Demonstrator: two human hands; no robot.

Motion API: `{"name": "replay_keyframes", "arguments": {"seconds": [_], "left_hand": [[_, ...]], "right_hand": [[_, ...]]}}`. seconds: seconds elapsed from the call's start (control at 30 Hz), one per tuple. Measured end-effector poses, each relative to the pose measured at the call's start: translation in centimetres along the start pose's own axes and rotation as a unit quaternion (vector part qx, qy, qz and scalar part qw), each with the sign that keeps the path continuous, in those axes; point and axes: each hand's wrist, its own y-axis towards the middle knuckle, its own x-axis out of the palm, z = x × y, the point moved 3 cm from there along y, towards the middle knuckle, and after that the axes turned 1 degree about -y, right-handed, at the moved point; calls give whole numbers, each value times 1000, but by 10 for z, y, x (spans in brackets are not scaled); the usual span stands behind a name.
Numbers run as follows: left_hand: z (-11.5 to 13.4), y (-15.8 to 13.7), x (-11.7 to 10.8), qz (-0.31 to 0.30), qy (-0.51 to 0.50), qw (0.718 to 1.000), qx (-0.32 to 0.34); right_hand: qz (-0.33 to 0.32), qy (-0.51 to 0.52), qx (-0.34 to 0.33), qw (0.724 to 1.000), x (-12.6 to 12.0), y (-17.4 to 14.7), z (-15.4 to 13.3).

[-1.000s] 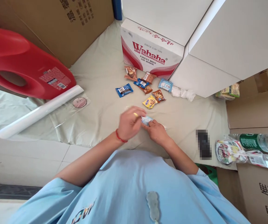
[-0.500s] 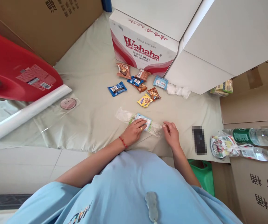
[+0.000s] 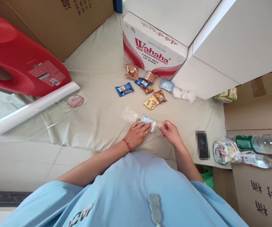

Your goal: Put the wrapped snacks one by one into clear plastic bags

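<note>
A light-blue snack packet (image 3: 147, 119) with green at its ends lies near the table's front edge, wrapped in clear plastic film (image 3: 130, 116). The film's left end spreads out loose and crumpled. My left hand (image 3: 137, 134) rests on the packet, fingers stretched flat across it and partly covering its print. At the packet's right end, my right hand (image 3: 170, 131) is closed in a pinch on the film, which is bunched there. Behind my hands lie a yellow snack packet (image 3: 150, 102), a brown packet (image 3: 159, 96) and a dark-blue packet (image 3: 124, 89).
More snack packets, including a light-blue one (image 3: 166, 85) beside bunched film (image 3: 185, 95), lie before the Wahaba-style water carton (image 3: 153, 52). A white roll (image 3: 34, 108) and red jug (image 3: 24, 60) stand left. A blurred dark object (image 3: 202, 145) and plastic bottles (image 3: 261, 144) lie right.
My right hand has moved left along the film, from its far end to close by the packet, and the film there is now bunched. My left hand stays on the packet.
</note>
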Motion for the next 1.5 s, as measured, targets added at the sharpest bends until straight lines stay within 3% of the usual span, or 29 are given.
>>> {"name": "replay_keyframes", "arguments": {"seconds": [0.13, 0.23, 0.33, 0.4, 0.53, 0.6, 0.7, 0.87, 0.97, 1.03, 1.23, 1.37, 1.5], "left_hand": [[-4, -1, 3, -7, -17, 999, 35], [-9, -11, 0, 26, -73, 995, 58], [-17, -26, -12, 92, -151, 983, 47], [-27, -32, -24, 148, -169, 974, -33], [-57, -25, -46, 209, -95, 927, -297], [-69, -13, -50, 179, -62, 908, -374], [-82, 3, -51, 102, -47, 907, -405], [-88, 11, -61, 56, -136, 907, -395], [-72, 22, -67, 51, -243, 888, -387], [-55, 34, -67, 55, -278, 891, -355], [-17, 60, -45, -4, -243, 936, -255], [-17, 52, -38, 1, -238, 953, -187], [-10, 34, -31, 2, -167, 981, -100]], "right_hand": [[15, 50, -31, 998, 35, 30, -14], [23, -24, -75, 997, 56, 42, -16], [41, -135, -163, 976, 65, 37, -16], [37, -194, -224, 954, 68, 27, -17], [33, -308, -272, 911, 77, 6, -18], [28, -367, -254, 894, 81, -2, -19], [4, -422, -216, 880, 84, -12, -21], [-64, -472, -162, 864, 83, -25, -19], [-83, -482, -154, 859, 82, -29, -18], [-80, -473, -166, 862, 81, -30, -19], [-66, -421, -198, 883, 84, -23, -14], [-53, -326, -256, 909, 80, -24, 3], [30, -179, -285, 941, 53, -35, 15]]}}
